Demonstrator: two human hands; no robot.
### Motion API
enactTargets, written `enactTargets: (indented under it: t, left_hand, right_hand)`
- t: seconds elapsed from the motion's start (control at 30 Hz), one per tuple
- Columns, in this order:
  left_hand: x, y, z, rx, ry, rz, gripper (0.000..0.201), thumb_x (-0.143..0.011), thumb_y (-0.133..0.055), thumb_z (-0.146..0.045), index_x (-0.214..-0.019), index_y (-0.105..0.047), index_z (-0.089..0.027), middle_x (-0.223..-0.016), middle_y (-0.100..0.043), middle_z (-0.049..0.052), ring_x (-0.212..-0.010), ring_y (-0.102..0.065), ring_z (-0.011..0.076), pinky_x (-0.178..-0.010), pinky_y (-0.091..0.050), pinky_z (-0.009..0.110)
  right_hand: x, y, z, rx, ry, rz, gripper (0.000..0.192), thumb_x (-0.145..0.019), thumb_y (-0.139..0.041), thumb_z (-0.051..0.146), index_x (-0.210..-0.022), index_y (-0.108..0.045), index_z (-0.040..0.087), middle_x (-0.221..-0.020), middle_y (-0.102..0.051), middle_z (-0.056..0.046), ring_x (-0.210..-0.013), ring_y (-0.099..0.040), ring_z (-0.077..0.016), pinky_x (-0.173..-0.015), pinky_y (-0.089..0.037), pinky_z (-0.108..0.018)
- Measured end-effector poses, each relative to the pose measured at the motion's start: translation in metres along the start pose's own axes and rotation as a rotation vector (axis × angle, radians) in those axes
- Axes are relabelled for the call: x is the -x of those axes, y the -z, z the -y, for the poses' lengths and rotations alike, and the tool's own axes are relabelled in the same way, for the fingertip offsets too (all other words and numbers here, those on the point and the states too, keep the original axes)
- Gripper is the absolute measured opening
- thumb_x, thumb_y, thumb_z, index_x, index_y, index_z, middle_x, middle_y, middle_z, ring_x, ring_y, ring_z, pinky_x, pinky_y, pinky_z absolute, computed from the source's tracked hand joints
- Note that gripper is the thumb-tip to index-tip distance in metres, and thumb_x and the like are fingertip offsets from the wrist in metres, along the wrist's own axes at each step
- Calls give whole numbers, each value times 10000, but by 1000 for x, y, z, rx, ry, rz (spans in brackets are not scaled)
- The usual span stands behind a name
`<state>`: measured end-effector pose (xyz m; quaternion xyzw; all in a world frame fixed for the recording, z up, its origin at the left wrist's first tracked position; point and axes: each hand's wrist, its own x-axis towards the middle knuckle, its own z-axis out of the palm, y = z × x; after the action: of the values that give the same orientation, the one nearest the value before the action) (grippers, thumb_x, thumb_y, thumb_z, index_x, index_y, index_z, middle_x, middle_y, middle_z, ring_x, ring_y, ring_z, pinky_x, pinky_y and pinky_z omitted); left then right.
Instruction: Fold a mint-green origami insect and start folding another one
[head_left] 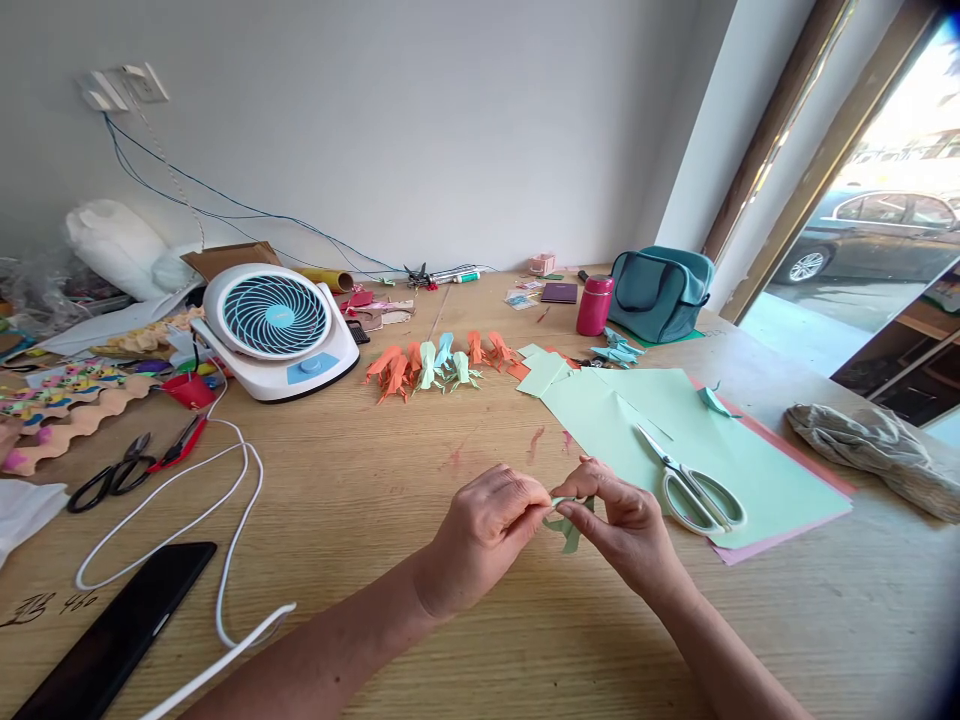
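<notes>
My left hand [487, 530] and right hand [626, 525] pinch a small green folded paper piece [568, 518] between their fingertips, near the table's [375, 480] middle. Just right lie white scissors [694, 485] on a green sheet [675, 430]. Folded paper figures [439, 365] sit farther away.

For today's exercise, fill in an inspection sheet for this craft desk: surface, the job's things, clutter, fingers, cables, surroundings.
Surface: wooden table, red smears.
Job's things: small green folded paper piece pinched by left hand and right hand; green paper sheets; white scissors on them.
Clutter: folded paper figures, fan, black scissors, phone, teal bag, red bottle.
Fingers: both hands' shut on the piece.
Cables: white cable; blue wires on wall.
Surroundings: car outside.
</notes>
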<state>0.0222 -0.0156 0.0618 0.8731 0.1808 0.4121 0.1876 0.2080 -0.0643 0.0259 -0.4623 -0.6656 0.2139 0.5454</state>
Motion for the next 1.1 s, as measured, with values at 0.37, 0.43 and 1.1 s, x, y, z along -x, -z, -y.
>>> enactTargets:
  t: [0.37, 0.43, 1.1]
  left_hand:
    - [4, -6, -1, 42, 34, -89, 142, -890, -579, -66, -908, -634, -195, -838, -664, 31, -788, -611, 133, -739, -503, 240]
    - [4, -7, -1, 26, 38, -93, 145, -890, -572, -62, -902, -631, -194, -835, -659, 32, -783, -603, 133, -739, -499, 245]
    - [5, -11, 2, 162, 228, -120, 61, -865, -660, -148, -910, -683, -183, -810, -691, 3, -695, -608, 104, -706, -493, 216]
  right_hand:
    - [0, 0, 1, 5, -9, 2, 113, -915, -633, 298, -835, -703, 258, -714, -640, -1, -717, -571, -195, -954, -410, -456]
    - [0, -1, -1, 2, -24, 6, 110, -913, -634, 298, -836, -702, 260, -711, -622, 2, -722, -559, -192, -932, -416, -441]
    - [0, -6, 4, 20, 27, -75, 126, -900, -624, 159, -807, -659, 236, -714, -593, 7, -714, -512, -171, -752, -386, -363]
